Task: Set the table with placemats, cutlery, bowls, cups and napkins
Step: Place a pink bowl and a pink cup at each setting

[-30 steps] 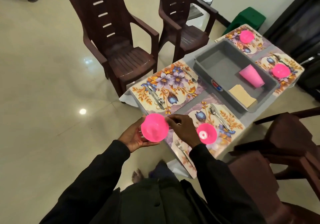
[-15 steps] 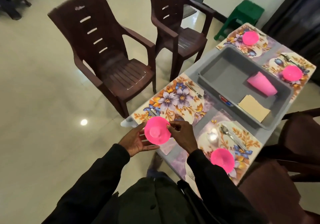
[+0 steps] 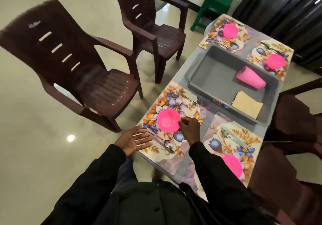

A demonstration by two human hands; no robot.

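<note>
Pink bowl (image 3: 168, 120) pinched by right hand (image 3: 190, 131) fingers; left hand (image 3: 135, 140) spread wide; tray (image 3: 205, 83) sticker unreadable.

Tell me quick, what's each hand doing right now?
Left hand: open, palm up, holding nothing.
Right hand: fingers pinching the rim of the pink bowl over the placemat.

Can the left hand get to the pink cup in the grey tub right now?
Probably yes, though with a long stretch. The left hand is open and holds nothing, and the pink cup lies uncovered on its side in the open grey tub, but across the placemat.
</note>
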